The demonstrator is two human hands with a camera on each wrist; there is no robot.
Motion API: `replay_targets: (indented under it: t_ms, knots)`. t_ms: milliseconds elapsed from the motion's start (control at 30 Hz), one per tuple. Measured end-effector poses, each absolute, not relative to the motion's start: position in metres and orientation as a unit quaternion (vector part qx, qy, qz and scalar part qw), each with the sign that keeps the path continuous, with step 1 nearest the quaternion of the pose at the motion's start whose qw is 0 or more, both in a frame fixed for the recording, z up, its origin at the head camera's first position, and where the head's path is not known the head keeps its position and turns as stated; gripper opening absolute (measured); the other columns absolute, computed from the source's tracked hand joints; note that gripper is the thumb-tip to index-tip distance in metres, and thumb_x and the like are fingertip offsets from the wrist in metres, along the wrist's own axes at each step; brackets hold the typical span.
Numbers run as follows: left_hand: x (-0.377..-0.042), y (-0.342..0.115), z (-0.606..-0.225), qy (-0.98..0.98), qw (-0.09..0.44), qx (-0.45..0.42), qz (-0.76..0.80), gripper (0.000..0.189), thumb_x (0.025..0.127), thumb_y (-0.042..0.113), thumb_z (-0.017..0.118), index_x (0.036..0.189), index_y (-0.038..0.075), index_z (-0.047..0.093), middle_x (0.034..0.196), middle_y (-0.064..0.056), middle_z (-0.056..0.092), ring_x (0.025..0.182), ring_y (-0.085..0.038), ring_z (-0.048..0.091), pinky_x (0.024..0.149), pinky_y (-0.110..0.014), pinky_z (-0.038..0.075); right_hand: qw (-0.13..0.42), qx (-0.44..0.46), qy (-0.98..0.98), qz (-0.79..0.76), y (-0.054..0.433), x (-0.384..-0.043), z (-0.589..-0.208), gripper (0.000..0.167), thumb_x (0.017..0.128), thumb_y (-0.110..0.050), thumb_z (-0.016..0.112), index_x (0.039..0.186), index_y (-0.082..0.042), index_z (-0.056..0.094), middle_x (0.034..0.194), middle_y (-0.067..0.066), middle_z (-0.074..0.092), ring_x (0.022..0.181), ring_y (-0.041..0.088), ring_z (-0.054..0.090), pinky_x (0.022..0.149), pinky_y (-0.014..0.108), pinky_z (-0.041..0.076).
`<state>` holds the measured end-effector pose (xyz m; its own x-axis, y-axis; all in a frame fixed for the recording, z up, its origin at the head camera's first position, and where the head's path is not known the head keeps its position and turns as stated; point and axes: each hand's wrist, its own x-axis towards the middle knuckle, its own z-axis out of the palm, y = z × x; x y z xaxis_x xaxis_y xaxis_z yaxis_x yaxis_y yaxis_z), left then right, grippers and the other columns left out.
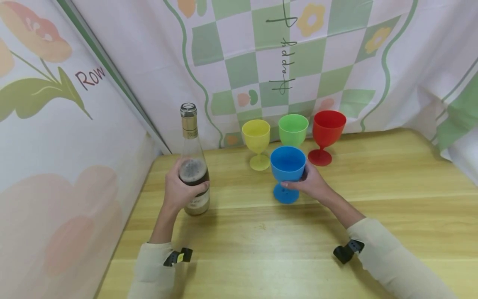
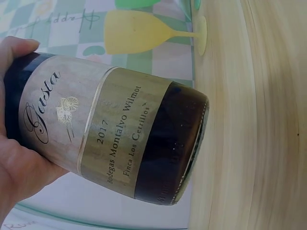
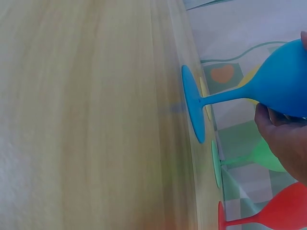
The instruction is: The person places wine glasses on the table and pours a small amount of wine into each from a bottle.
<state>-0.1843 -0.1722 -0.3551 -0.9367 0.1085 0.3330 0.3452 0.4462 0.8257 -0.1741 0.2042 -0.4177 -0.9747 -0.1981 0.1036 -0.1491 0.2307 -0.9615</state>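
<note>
My left hand [image 1: 179, 187] grips a glass wine bottle [image 1: 193, 145] around its body, thumb across the front. Dark liquid with froth on top shows inside. In the left wrist view the bottle [image 2: 110, 124] leans a little, its label reading "Gasta 2017", its base close to the tabletop. My right hand [image 1: 311, 182] holds a blue plastic goblet [image 1: 287, 164] by the lower part of its bowl, thumb in front near the stem. The goblet is upright, and its foot [image 3: 193, 104] is close over the wood in the right wrist view.
Behind the blue goblet stand a yellow goblet [image 1: 257, 139], a green goblet [image 1: 293, 128] and a red goblet [image 1: 328, 128] in a row. A patterned curtain [image 1: 239, 70] hangs along the back edge of the wooden table [image 1: 254, 257], and another printed cloth [image 1: 56, 166] borders the left.
</note>
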Motion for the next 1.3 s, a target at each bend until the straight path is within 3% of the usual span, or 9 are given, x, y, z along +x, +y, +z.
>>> replay_targets:
  t_ms: [367,600,767,1000,1300]
  knots:
    - [-0.184,-0.172,-0.353,-0.848,0.115,-0.146,-0.496,0.065,0.071,0.007,0.084,0.130,0.007,0.058,0.120,-0.018,0.067,0.107,-0.033,0.065,0.088,-0.046,0.055,0.029,-0.115,0.785,-0.608,0.207,-0.176,-0.419,0.088,0.088,-0.013,0.075,0.156,-0.009,0.020,0.156,0.022,0.037,0.143,0.045,0.037,0.108,0.063,0.045]
    - [-0.183,-0.171,-0.352,-0.850,0.106,-0.146,-0.496,0.068,0.070,0.007,0.085,0.132,0.009,0.057,0.121,-0.017,0.066,0.109,-0.033,0.065,0.089,-0.047,0.054,0.010,-0.116,0.784,-0.609,0.208,-0.178,-0.412,0.090,0.086,-0.009,0.074,0.158,-0.010,0.020,0.155,0.021,0.038,0.142,0.043,0.038,0.099,0.041,0.051]
    - [-0.182,-0.170,-0.350,-0.853,0.098,-0.147,-0.492,0.069,0.070,0.007,0.086,0.132,0.010,0.057,0.121,-0.016,0.066,0.110,-0.033,0.065,0.090,-0.049,0.054,-0.003,-0.110,0.788,-0.606,0.206,-0.178,-0.404,0.098,0.087,-0.012,0.075,0.163,-0.014,0.013,0.157,0.020,0.036,0.144,0.043,0.035,0.094,0.035,0.052]
    - [-0.183,-0.170,-0.347,-0.866,0.083,-0.148,-0.470,0.073,0.069,0.009,0.086,0.135,0.009,0.056,0.123,-0.018,0.065,0.112,-0.035,0.064,0.091,-0.053,0.054,-0.008,-0.104,0.785,-0.610,0.205,-0.178,-0.403,0.084,0.087,-0.010,0.075,0.156,-0.010,0.028,0.153,0.020,0.042,0.141,0.041,0.039,0.091,0.028,0.051]
    - [-0.185,-0.174,-0.341,-0.885,0.066,-0.151,-0.435,0.081,0.069,0.013,0.088,0.142,0.010,0.052,0.125,-0.017,0.064,0.113,-0.035,0.063,0.092,-0.053,0.054,-0.015,-0.105,0.787,-0.608,0.205,-0.178,-0.403,0.082,0.087,-0.011,0.076,0.155,-0.008,0.031,0.152,0.020,0.044,0.140,0.039,0.041,0.092,0.029,0.051]
